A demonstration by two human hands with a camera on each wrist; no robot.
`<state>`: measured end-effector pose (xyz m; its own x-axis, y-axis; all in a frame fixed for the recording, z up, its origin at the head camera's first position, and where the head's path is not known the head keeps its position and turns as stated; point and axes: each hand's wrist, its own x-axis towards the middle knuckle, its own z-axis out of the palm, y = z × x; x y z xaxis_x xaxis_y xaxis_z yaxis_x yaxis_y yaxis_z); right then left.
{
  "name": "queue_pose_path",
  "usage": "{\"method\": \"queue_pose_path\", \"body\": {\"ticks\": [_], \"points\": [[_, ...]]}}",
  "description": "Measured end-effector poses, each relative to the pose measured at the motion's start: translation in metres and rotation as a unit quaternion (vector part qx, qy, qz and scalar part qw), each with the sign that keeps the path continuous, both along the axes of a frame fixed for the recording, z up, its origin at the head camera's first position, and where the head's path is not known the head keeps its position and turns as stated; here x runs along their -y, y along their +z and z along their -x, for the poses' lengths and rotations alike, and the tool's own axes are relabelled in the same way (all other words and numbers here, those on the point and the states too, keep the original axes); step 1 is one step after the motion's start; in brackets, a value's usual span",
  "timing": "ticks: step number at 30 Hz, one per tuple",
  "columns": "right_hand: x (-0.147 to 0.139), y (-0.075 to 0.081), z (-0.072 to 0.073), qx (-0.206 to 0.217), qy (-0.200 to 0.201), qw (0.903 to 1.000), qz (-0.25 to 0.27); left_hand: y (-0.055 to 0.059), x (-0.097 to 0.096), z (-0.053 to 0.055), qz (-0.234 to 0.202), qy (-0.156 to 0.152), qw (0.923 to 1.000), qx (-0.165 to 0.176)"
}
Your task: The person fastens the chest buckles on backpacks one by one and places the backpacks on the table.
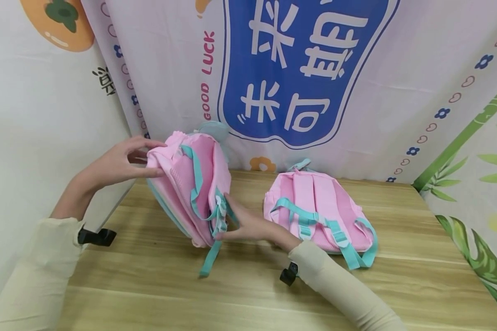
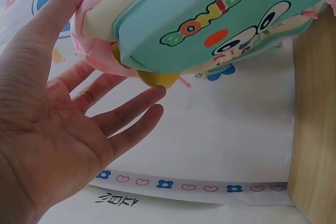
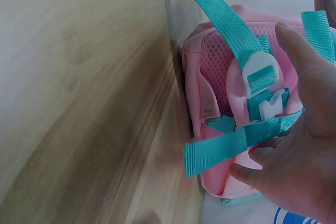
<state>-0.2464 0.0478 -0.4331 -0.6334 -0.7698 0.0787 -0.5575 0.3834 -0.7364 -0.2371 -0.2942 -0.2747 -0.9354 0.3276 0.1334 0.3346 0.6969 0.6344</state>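
Note:
A pink backpack (image 1: 205,161) with teal straps stands tilted at the left of the table. My left hand (image 1: 126,158) grips its upper left edge, thumb on one side and fingers on the other. In the left wrist view, its teal front panel (image 2: 184,24) shows a cartoon face, and two fingers hang free below a yellow piece (image 2: 157,78). Low on the bag's right side, my right hand (image 1: 248,223) holds it by the straps. The right wrist view shows a white buckle (image 3: 271,105) and a teal strap (image 3: 218,150) beside the fingers, which are partly hidden.
A second pink backpack (image 1: 325,211) lies on the wooden table (image 1: 273,294) to the right, straps upward. A printed cloth (image 1: 178,69) hangs behind the table. A white wall (image 1: 45,115) stands at the left, and a leaf-patterned one (image 1: 480,193) at the right.

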Motion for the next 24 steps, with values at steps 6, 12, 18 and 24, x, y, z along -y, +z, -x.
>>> {"method": "queue_pose_path", "body": {"ticks": [6,12,18,24], "points": [[-0.001,-0.003,-0.001,0.003,-0.002,0.9999,0.011,-0.005,0.004,-0.001,0.004,0.002,0.9999,0.014],[-0.003,-0.004,-0.003,0.029,-0.023,0.9993,0.004,-0.017,0.01,-0.001,-0.008,0.001,0.9993,0.036],[-0.006,-0.005,-0.003,0.028,-0.041,0.9987,-0.01,-0.026,0.014,-0.001,-0.014,-0.002,0.9989,0.044],[-0.008,-0.005,-0.004,0.019,-0.042,0.9987,-0.021,-0.03,0.017,-0.002,-0.003,-0.003,0.9989,0.046]]}}
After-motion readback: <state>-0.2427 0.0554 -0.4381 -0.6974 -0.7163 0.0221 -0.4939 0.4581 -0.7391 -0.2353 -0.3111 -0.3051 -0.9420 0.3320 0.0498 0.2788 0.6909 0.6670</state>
